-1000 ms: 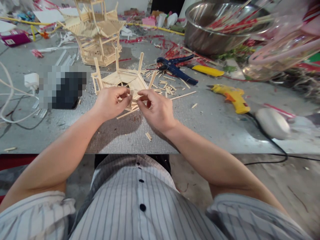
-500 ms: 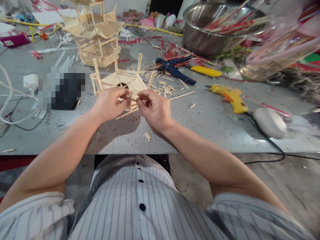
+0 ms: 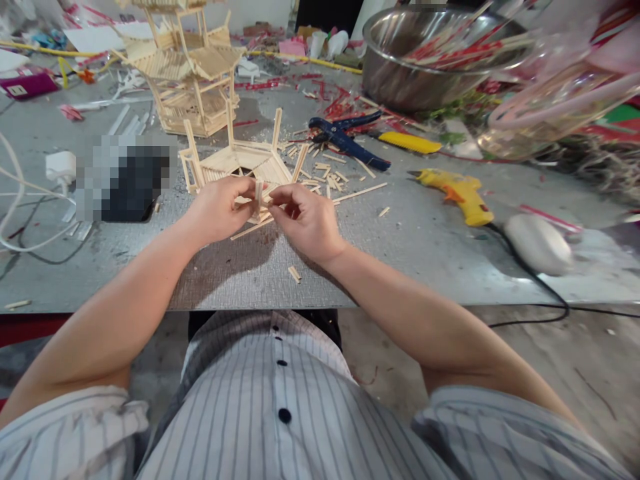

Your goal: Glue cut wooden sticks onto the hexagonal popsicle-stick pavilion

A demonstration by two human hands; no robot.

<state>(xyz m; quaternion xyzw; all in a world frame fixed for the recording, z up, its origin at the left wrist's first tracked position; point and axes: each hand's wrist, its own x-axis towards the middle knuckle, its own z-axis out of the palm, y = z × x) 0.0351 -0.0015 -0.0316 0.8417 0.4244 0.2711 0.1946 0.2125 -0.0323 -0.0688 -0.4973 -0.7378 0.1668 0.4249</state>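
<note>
Behind your left hand [image 3: 215,210], the tower [image 3: 187,67] is cut off above. That hand pinches a post [image 3: 259,192] at the near side of the frame [image 3: 267,163], which lies partly hidden on the table [image 3: 125,260]. Whether your right hand [image 3: 307,220] grips anything, you cannot tell; it sits closer to the post than before.

Open tabletop [image 3: 400,257] beside right hand [image 3: 311,223], glue gun [image 3: 465,193] beyond, upright posts [image 3: 277,129] ahead
</note>
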